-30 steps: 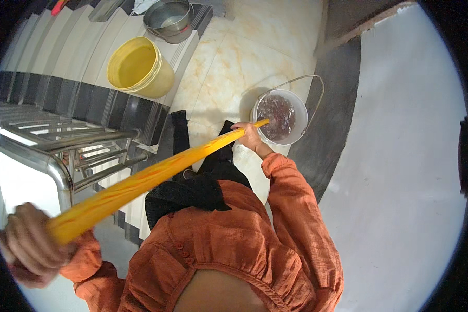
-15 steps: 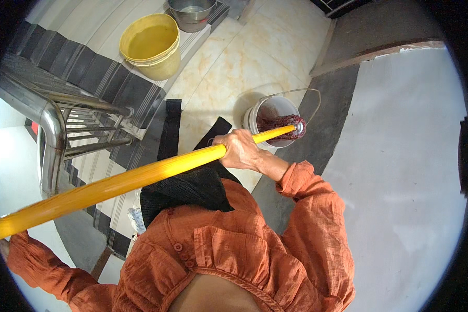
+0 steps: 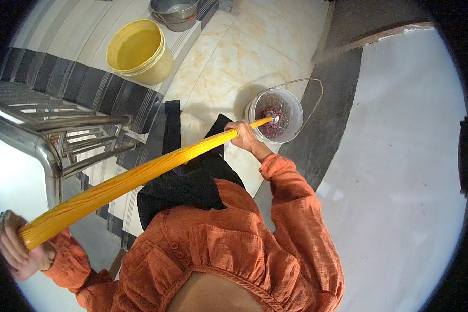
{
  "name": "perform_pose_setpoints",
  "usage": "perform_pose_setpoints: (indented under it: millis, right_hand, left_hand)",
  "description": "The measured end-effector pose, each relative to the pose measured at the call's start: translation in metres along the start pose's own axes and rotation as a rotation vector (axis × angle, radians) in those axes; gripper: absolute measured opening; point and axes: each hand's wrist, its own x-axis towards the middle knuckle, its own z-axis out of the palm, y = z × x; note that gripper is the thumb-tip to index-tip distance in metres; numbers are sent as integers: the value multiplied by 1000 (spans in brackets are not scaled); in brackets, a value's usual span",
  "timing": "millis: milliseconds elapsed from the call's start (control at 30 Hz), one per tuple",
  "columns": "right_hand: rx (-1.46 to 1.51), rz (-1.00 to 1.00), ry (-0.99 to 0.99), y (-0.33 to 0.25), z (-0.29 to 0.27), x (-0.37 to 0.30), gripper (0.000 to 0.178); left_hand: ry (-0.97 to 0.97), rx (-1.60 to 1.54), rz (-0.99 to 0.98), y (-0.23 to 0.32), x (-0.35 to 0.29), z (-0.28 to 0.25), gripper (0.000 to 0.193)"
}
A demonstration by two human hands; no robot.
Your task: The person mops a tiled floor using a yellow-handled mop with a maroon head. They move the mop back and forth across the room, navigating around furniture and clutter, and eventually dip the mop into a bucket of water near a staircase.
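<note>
A mop with a long yellow handle (image 3: 140, 182) slants across the view from lower left to the upper middle. Around the handle's near end, at the far left, my left hand (image 3: 23, 248) is closed. Farther down, just above the bucket, my right hand (image 3: 243, 136) wraps the same handle. The reddish strands of the mop head (image 3: 271, 124) are down inside a white bucket (image 3: 298, 119) with greyish, bubbly water in it. The bucket's wire bail leans out to the right.
A yellow bucket (image 3: 164, 65) sits on the step at upper left, with a metal tub (image 3: 179, 23) beyond it. A steel railing (image 3: 52, 156) stands at left along striped steps (image 3: 78, 83). On the right runs a white wall (image 3: 395, 156) with a dark grey band.
The mop head has gone from the white bucket's rim down into its water. My left hand has come farther into view, and the handle's near end has shifted right.
</note>
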Motion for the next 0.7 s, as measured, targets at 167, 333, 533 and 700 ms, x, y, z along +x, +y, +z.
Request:
perform_pose_setpoints:
  millis: [167,333,533,700]
  right_hand:
    - [114,128,146,93,27,0,12]
    - [156,213,166,167,44,-7,12]
    - [190,197,-33,144,23,5,16]
    - [-40,114,-164,23,-8,24,18]
  left_hand:
    - [-276,-237,-19,-133,2,117,19]
    - [-487,-254,-76,-218,-16,203,23]
    - [-265,-18,-124,-182,-15,171,19]
    - [-67,-4,-118,-78,23,47,22]
